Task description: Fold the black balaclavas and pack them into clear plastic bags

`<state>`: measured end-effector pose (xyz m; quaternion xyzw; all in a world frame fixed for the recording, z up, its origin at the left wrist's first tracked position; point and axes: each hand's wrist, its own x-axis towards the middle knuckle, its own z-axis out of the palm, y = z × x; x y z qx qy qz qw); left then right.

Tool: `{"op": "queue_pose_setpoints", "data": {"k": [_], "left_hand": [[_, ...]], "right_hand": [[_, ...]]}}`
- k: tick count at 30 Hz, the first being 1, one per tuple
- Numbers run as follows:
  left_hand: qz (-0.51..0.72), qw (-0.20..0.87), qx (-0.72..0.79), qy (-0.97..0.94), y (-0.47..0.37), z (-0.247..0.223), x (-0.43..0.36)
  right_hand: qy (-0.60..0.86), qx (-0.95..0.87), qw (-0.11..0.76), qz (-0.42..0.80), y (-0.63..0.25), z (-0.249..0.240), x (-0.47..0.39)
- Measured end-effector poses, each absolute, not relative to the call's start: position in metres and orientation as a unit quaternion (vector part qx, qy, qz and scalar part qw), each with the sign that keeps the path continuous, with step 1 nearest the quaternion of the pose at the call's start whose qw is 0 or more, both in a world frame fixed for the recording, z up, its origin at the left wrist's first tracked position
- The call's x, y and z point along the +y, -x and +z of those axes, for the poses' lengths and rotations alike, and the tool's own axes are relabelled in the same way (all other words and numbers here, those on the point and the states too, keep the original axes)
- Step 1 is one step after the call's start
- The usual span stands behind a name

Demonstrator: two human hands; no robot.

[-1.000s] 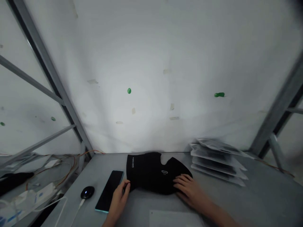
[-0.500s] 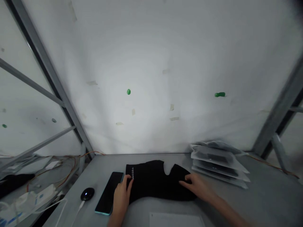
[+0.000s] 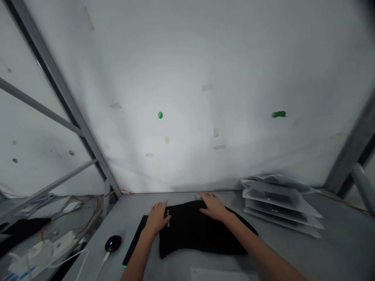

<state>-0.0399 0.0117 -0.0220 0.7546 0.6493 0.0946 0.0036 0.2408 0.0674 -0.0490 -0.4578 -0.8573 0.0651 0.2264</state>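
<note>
A black cloth piece (image 3: 199,232) with white lettering along its left end lies flat on the grey table. On its left edge, by the lettering, rests my left hand (image 3: 158,216), open with the fingers apart. My right hand (image 3: 213,207) is spread across the upper edge of the cloth, fingers stretched forward and the thumb out to the left. Part of the upper and right side of the cloth is covered by my right hand and forearm.
Left of the cloth lies a phone (image 3: 135,241), partly behind my left arm. A round black device (image 3: 113,244) with a white cable sits farther left. Several clear plastic packets (image 3: 279,205) are stacked at right. A white flat object (image 3: 221,274) shows at the bottom edge.
My right hand has moved left and away from me, from the right end of the cloth to its upper edge. My left hand has moved slightly forward, its fingers spreading. The view has shifted slightly.
</note>
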Motion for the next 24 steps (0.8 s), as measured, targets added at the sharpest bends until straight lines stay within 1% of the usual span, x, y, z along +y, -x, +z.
{"op": "queue_pose_setpoints", "data": {"k": [3, 7, 9, 12, 17, 21, 24], "left_hand": [[0.09, 0.001, 0.637, -0.765, 0.042, -0.012, 0.017], [0.112, -0.015, 0.606, -0.787, 0.046, -0.002, -0.011], [0.125, -0.009, 0.574, -0.809, 0.048, -0.004, -0.028], [0.154, 0.028, 0.547, -0.822, 0.051, -0.014, -0.041], [0.159, 0.071, 0.585, -0.792, 0.052, -0.025, -0.028], [0.124, 0.073, 0.606, -0.782, 0.052, -0.02, -0.018], [0.105, 0.079, 0.625, -0.769, 0.052, -0.015, -0.019]], "right_hand": [[0.446, -0.864, 0.226, 0.059, -0.24, -0.05, 0.069], [0.42, -0.877, 0.231, 0.038, -0.259, -0.043, 0.037], [0.39, -0.892, 0.225, 0.019, -0.268, -0.041, 0.016], [0.361, -0.906, 0.221, 0.009, -0.276, -0.045, -0.008], [0.402, -0.884, 0.239, -0.006, -0.27, -0.065, -0.015], [0.442, -0.862, 0.243, -0.044, -0.261, -0.083, -0.014], [0.457, -0.852, 0.251, -0.055, -0.26, -0.087, -0.017]]}}
